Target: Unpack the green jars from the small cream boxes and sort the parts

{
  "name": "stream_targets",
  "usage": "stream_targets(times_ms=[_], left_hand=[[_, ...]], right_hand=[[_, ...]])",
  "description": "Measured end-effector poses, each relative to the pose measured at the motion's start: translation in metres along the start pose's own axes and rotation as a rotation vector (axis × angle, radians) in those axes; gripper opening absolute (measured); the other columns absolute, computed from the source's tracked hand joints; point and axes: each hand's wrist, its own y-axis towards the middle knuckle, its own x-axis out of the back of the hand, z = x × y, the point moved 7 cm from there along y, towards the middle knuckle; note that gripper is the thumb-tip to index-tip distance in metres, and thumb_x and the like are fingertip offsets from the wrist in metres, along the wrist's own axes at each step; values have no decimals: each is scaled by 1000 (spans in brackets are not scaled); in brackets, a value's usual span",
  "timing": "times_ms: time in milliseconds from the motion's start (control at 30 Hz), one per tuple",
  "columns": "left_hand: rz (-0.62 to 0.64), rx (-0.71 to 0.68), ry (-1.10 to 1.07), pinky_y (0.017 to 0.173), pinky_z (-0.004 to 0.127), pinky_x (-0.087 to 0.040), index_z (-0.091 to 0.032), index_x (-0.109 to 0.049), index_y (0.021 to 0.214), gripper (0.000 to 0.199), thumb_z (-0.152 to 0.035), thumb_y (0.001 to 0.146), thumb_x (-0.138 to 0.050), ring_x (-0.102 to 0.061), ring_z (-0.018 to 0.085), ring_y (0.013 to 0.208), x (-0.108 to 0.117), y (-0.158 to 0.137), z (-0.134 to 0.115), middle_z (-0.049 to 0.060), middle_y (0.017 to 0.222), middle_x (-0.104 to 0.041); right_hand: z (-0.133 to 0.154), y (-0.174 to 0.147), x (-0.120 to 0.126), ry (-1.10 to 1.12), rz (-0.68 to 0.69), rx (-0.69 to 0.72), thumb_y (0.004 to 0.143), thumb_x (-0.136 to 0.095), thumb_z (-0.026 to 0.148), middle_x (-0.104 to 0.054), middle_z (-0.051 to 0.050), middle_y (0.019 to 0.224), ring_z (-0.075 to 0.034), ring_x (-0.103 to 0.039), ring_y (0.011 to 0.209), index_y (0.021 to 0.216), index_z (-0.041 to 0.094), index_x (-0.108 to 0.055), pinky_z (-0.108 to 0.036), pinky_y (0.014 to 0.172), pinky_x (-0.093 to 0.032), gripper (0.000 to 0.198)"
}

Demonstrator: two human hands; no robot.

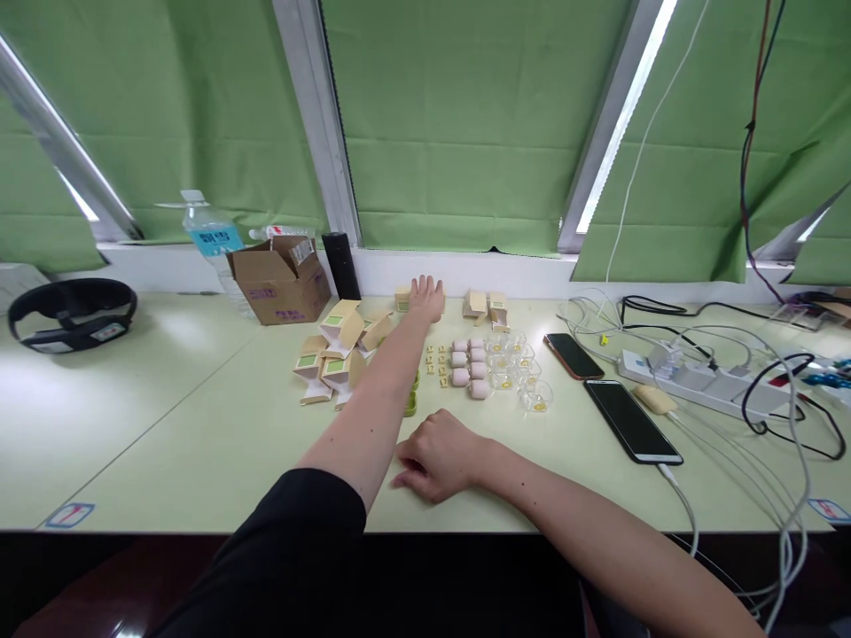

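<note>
My left hand [426,299] reaches to the back of the table, fingers spread, over a small cream box [402,298] it partly hides. Closed in a loose curl, my right hand [439,456] rests near the front, with nothing showing in it. Green pieces [412,396] are partly hidden behind my left forearm. Right of that forearm lie small yellowish square pieces [443,361], pale pink rounded cylinders [479,370] and clear plastic cups [535,396] with yellow bits inside. Open cream boxes [342,368] are heaped to the left; two more cream boxes [475,305] stand at the back.
Two phones [633,421] lie on the right, beside a white power strip [698,383] and tangled cables. At the back left are a cardboard box [279,282], a water bottle [213,239] and a black cylinder [341,266]. A black headset [73,315] sits far left.
</note>
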Motion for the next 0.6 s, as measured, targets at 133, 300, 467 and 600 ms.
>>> stream_targets(times_ms=[133,300,467,600], left_hand=[[14,-29,-16,122,60,-8,-11,-45,138,68,-14,73,-66,-18,40,153,-8,5,-8,24,155,-39],[6,-67,-53,124,54,-7,-7,-44,133,60,-11,76,-63,-45,35,136,1,-2,-16,23,129,-60],[-34,-130,-128,121,51,-20,-12,-40,131,55,-11,81,-61,-59,31,115,26,-21,-27,15,112,-65],[-119,-149,-339,99,45,-46,-20,-26,136,58,-20,88,-60,-62,28,107,63,-56,-21,14,123,-60]], right_hand=[[1,2,-1,-4,18,5,95,-54,51,-75,-6,77,-20,-64,68,81,19,-67,-30,62,-30,37],[1,3,0,-24,21,1,95,-54,52,-75,-7,78,-20,-64,68,82,19,-67,-29,61,-29,37],[3,-2,6,-5,-23,19,95,-57,49,-74,-4,76,-17,-62,65,80,20,-67,-29,60,-27,34],[-6,-7,27,21,-220,32,94,-58,43,-71,-2,70,-16,-59,63,79,20,-67,-29,59,-28,30]])
